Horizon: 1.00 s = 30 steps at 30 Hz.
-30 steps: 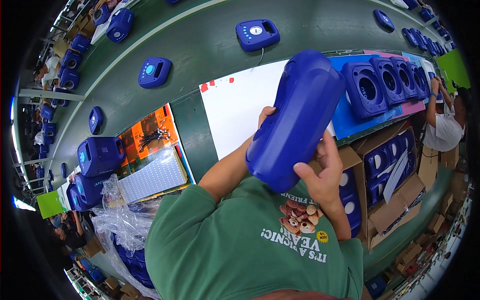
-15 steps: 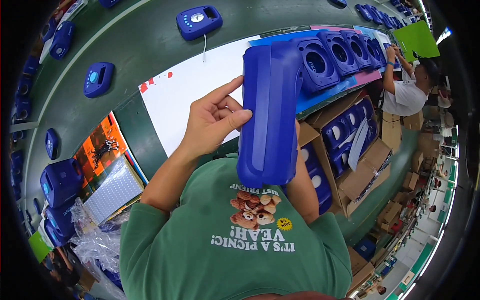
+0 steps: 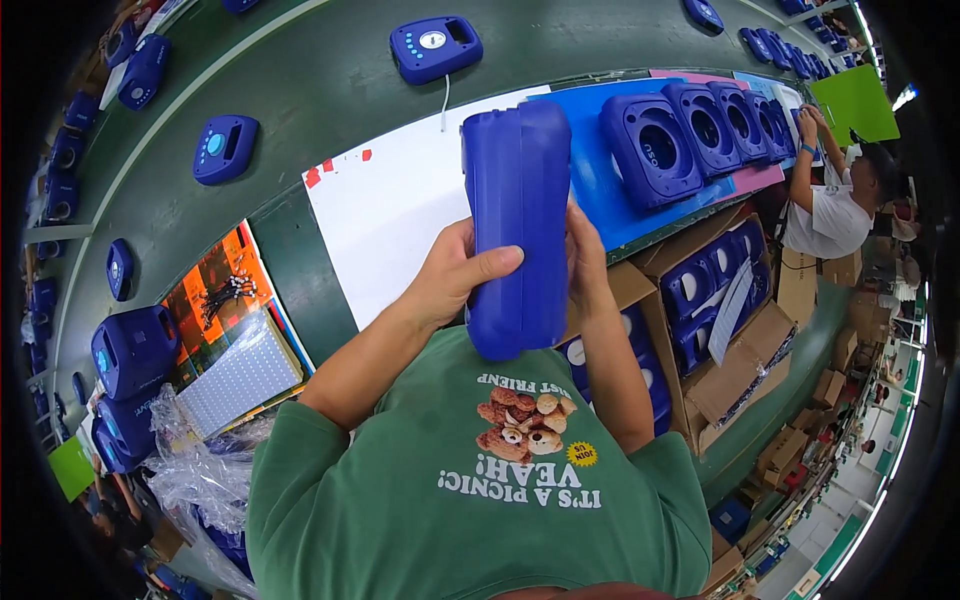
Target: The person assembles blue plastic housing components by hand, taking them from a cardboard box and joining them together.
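Note:
A blue plastic speaker housing (image 3: 518,230) is held up in front of my chest, its long narrow side facing up. My left hand (image 3: 455,270) grips its left side, thumb laid on the upper face and the other fingers hidden beneath. On the right side, my right hand (image 3: 587,255) holds the housing with its fingers against the edge; part of that hand is hidden behind it. Under the far part of the housing lies a white sheet (image 3: 390,215). A row of similar blue housings with round openings (image 3: 652,152) stands on a blue sheet (image 3: 590,190) to the right.
Blue units (image 3: 435,50) are spread over the dark green belt (image 3: 330,90). An open carton (image 3: 715,390) of blue parts is at my right. Orange sheets (image 3: 215,300) with small black cables, a perforated panel (image 3: 235,375) and clear plastic wrap (image 3: 205,450) lie left. A co-worker (image 3: 835,205) works at far right.
The housing has tilted and shifted slightly toward me. My left hand has closed onto its side, thumb on top, and my right hand has come into view on the other side.

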Available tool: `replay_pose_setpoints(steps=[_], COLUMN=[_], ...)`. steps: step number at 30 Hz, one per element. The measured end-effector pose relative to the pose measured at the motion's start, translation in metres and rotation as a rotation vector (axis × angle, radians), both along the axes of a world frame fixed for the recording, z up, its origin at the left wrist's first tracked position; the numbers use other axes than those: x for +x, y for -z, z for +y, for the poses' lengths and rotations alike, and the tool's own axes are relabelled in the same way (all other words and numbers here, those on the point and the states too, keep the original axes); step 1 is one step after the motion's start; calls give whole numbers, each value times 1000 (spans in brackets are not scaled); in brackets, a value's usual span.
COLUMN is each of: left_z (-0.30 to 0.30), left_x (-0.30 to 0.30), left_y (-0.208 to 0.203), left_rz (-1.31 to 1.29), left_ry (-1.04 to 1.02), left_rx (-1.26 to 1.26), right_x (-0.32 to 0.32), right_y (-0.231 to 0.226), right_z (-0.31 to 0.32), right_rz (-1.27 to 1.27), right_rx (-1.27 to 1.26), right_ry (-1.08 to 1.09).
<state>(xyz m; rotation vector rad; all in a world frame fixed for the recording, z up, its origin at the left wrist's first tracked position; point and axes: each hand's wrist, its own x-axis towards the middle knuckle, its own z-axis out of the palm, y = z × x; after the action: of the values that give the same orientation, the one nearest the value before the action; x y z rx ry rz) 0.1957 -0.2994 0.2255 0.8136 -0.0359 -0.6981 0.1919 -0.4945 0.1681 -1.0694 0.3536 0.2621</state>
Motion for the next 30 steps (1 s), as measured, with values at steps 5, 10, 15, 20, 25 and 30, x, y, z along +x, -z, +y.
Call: replay_pose_setpoints(steps=[5,10,15,20,25,30], left_z=[-11,-4,-1,30,21,25], left_x=[1,17,23,22,7,1], left_y=[17,10,30,154,151,161], left_rz=[-269,-987,-1043,-956,-600,-639], left_ry=[-67,140,-30,14,544,525], left_rx=[263,1192,1089,1707,1791,1790], right_x=[4,12,45,89,116,123], right_y=[-25,-21,-25,-16,45,70], right_z=[2,10,-13,-17,-32,-33], right_rz=[-242,-158,-205,-69,67,67], right_rx=[-183,151,-230,-1450,-1607,-1678], right_ry=[-282,-177,-245,-368,-394,-305])
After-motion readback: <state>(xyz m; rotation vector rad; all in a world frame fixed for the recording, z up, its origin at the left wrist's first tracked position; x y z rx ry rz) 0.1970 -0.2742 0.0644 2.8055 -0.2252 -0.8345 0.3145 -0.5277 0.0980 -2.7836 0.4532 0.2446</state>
